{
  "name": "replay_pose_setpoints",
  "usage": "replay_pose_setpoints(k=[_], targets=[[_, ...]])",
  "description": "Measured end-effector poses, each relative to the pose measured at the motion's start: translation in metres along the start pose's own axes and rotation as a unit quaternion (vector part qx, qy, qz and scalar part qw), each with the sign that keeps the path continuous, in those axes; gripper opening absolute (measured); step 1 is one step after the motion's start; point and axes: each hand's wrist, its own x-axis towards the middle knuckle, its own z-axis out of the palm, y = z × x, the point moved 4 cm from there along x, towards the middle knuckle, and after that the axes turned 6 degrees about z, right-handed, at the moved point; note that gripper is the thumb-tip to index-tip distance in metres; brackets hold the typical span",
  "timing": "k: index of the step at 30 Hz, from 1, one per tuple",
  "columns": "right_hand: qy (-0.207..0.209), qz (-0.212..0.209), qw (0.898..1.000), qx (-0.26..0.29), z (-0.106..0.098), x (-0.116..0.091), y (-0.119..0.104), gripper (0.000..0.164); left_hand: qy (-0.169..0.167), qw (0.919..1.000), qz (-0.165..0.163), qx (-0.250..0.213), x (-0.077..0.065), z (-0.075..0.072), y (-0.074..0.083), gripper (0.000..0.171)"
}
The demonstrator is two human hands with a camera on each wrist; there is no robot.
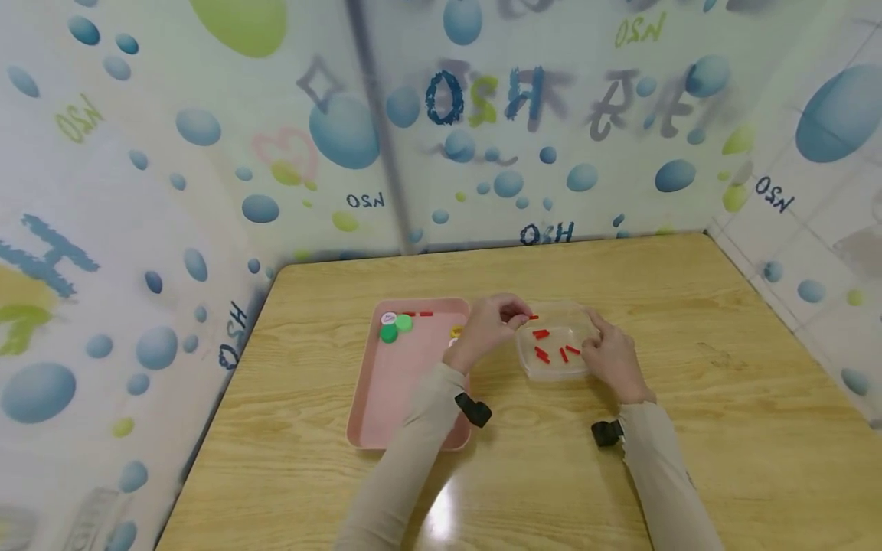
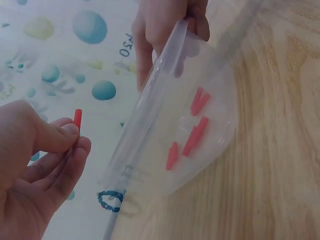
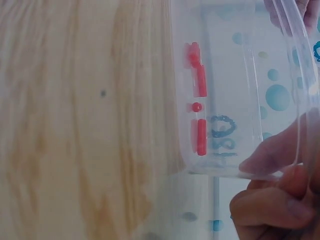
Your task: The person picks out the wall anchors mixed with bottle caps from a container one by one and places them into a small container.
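In the head view my left hand [image 1: 488, 330] is over the left rim of a clear plastic container [image 1: 560, 376]. Thumb and fingertips pinch a short red stick [image 2: 77, 120], seen upright in the left wrist view. Several similar red pieces [image 1: 541, 334] lie scattered on the container's floor. On the opposite side, my right hand [image 1: 613, 358] grips the container's rim and wall, with the thumb [image 3: 272, 152] and curled fingers around it in the right wrist view.
A pink tray [image 1: 406, 398] lies left of the container, partly covered by the left arm. At its far left sit a green cap [image 1: 389, 334], a light green cap [image 1: 403, 323], a white cap [image 1: 389, 317] and red pieces [image 1: 426, 314]. A yellow item [image 1: 455, 331] is half hidden.
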Motion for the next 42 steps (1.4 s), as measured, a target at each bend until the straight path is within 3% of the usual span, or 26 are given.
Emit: replay_pose_setpoints(k=[5, 12, 18, 22, 30, 42], targets=[[0.005, 0.001, 1.000, -0.002, -0.002, 0.001, 0.000, 0.067, -0.013, 0.9997, 0.013, 0.013, 0.005, 0.011, 0.005, 0.012], [0.000, 0.013, 1.000, 0.006, -0.001, 0.002, 0.000, 0.069, -0.036, 0.9990, 0.027, -0.008, 0.010, 0.026, 0.011, 0.014], [-0.003, 0.015, 1.000, -0.003, 0.002, 0.004, 0.001, 0.068, -0.036, 0.9990, 0.019, -0.018, 0.009, 0.025, 0.009, 0.014], [0.001, 0.014, 1.000, -0.004, 0.001, 0.004, 0.002, 0.068, -0.013, 0.9998, 0.000, -0.014, 0.007, 0.011, 0.002, 0.014], [-0.002, 0.014, 1.000, 0.001, 0.000, 0.001, 0.001, 0.068, 0.042, 0.9988, -0.021, 0.011, -0.003, -0.032, -0.018, 0.010], [-0.008, 0.020, 1.000, 0.005, -0.002, 0.000, 0.000, 0.068, 0.097, 0.9948, -0.020, 0.024, -0.016, -0.080, -0.035, 0.012]])
